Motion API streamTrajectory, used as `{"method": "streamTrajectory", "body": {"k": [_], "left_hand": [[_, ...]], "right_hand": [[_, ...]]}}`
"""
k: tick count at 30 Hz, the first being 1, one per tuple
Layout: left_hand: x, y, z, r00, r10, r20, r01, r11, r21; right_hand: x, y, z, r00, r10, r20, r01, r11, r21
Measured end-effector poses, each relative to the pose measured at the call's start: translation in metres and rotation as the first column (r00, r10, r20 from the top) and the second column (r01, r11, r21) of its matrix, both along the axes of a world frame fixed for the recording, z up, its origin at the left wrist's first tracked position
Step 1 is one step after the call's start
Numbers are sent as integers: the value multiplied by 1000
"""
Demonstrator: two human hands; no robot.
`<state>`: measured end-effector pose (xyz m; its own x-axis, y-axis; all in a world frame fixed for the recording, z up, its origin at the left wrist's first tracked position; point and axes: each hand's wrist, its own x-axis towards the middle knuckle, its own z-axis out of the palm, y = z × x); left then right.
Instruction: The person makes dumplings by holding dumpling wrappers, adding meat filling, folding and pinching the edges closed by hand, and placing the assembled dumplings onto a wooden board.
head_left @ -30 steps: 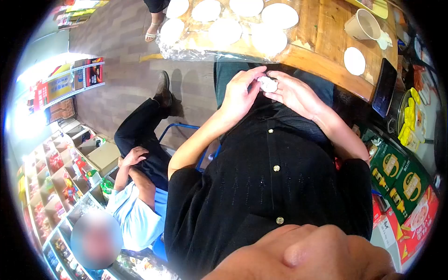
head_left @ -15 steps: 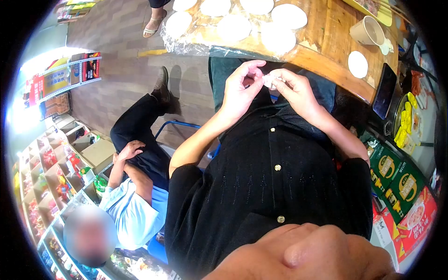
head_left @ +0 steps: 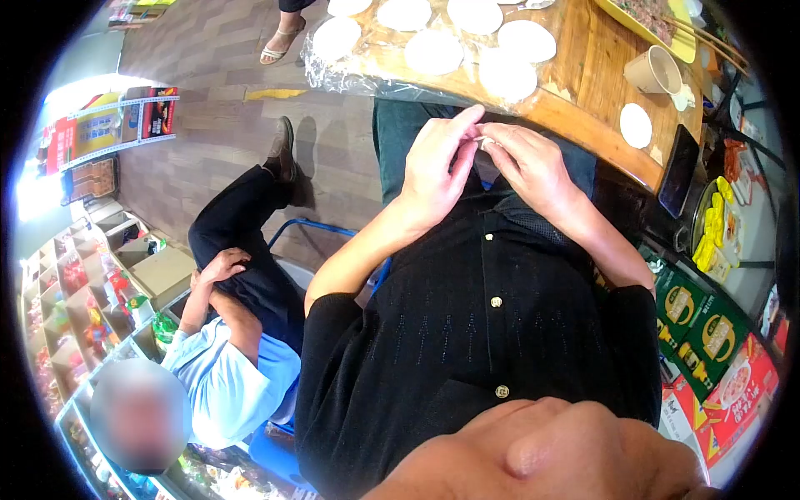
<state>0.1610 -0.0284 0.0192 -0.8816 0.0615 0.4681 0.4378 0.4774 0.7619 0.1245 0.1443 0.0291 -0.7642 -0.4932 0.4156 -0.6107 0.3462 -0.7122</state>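
My left hand (head_left: 435,162) and my right hand (head_left: 531,162) meet over my lap, just off the table's near edge. Between their fingertips they pinch a small white dough dumpling (head_left: 481,139), mostly covered by the fingers. Round white dough wrappers (head_left: 435,52) lie in rows on clear plastic film (head_left: 367,82) just beyond my hands. One more wrapper (head_left: 636,125) rests on bare wood to the right. At the far right, a yellow tray (head_left: 686,46) holds pinkish minced filling (head_left: 640,17), with chopsticks (head_left: 708,42) across its side.
A paper cup (head_left: 652,71) lies near the right end of the wooden table (head_left: 583,71), with a dark phone (head_left: 679,171) at the corner. On my left sits another person in a light blue shirt (head_left: 237,375), beside stocked shelves (head_left: 62,333). Green and red boxes (head_left: 708,333) stand right.
My fingers have closed further around the dumpling, so less white dough shows. My right hand has turned more palm-down. The view has shifted slightly, showing more of the filling tray.
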Motion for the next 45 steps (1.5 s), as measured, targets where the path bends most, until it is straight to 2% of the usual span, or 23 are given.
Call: {"method": "streamTrajectory", "body": {"k": [1, 2, 3, 5, 7, 8, 10, 12, 13, 15, 16, 20, 21, 25, 26, 29, 32, 34, 37, 39, 41, 44, 45], "left_hand": [[2, 1, 2, 1000, 2, -3, -2, 1000, 2], [5, 3, 4, 987, -22, 159, -22, 962, 271], [6, 4, 5, 948, -90, 304, -83, 854, 513], [4, -5, 0, 936, -152, 316, -60, 819, 571], [3, -11, -1, 861, -338, 381, -79, 650, 756], [4, -14, -4, 840, -365, 401, -71, 659, 749], [4, -11, -4, 876, -311, 370, -45, 710, 703], [4, -8, 0, 927, -207, 311, -30, 790, 612], [3, -7, 1, 928, -208, 310, -29, 789, 614], [1, -7, 2, 980, -94, 173, 15, 912, 409], [1, -8, 3, 981, -94, 171, 16, 912, 409], [-3, -12, 6, 995, -50, 88, 32, 980, 198], [-3, -13, 7, 996, -37, 80, 24, 988, 152], [-5, -15, 6, 998, -7, 59, -2, 988, 152], [-5, -15, 5, 998, -9, 57, 0, 986, 169], [-7, -14, 1, 997, -12, 82, -7, 974, 225], [-6, -13, 8, 996, 0, 91, -23, 965, 259], [-4, -14, -1, 942, -147, 301, -51, 824, 564], [-4, -16, -8, 929, -185, 320, -61, 777, 627], [-4, -15, -8, 934, -164, 318, -81, 770, 633], [-3, -14, -6, 938, -142, 315, -99, 763, 639], [-3, -14, -3, 959, -80, 273, -88, 828, 553], [-3, -14, -3, 978, -22, 209, -75, 892, 445]], "right_hand": [[-1, -1, 1, 999, 20, -39, -20, 1000, -11], [-1, -1, 1, 999, 23, -42, -23, 1000, -9], [0, -1, 1, 1000, 12, 10, -12, 999, -30], [1, 0, 6, 998, 5, 59, -2, 999, -51], [2, 2, 20, 862, 25, 507, 5, 998, -59], [1, 1, 17, 863, 25, 505, 4, 998, -58], [-1, -2, 7, 930, 48, 365, 29, 979, -202], [-1, -2, 7, 928, 58, 368, 20, 979, -205], [-1, -3, 9, 925, 68, 373, 12, 978, -208], [-1, -2, 12, 905, 65, 420, 7, 986, -168], [-2, -2, 13, 883, 62, 465, 0, 991, -132], [-2, -6, 13, 909, 36, 416, 12, 993, -114], [-2, -7, 17, 881, 30, 472, 25, 994, -108], [-3, -10, 11, 881, 54, 469, 23, 987, -157], [-4, -10, 15, 886, 34, 462, 13, 995, -97], [-10, -9, 16, 875, 31, 483, -1, 998, -63], [-11, -12, 22, 873, 51, 485, 3, 994, -111], [-11, -14, 23, 866, 73, 494, -14, 992, -123], [-12, -16, 20, 866, 103, 490, -48, 991, -123], [-12, -17, 20, 874, 110, 474, -65, 992, -110], [-12, -19, 23, 967, 134, 218, -120, 990, -79], [-12, -23, 25, 975, 124, 186, -111, 991, -79], [-12, -23, 26, 975, 124, 186, -111, 991, -78]]}}
